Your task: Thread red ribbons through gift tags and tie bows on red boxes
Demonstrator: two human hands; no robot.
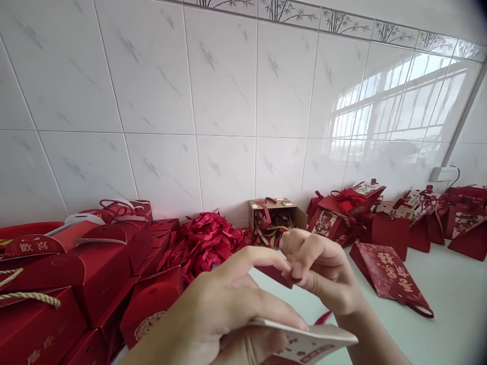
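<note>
Box (310, 343) with unreadable red print

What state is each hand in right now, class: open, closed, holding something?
Left hand: closed, holding a cream printed piece, index finger extended.
Right hand: closed, fingertips pinched; what they hold cannot be told.

Likely packing workroom, white tiled wall (228, 76), pale worktop (449, 314), stacked red boxes (102, 274), 1 ribbon heap (209, 241)
</note>
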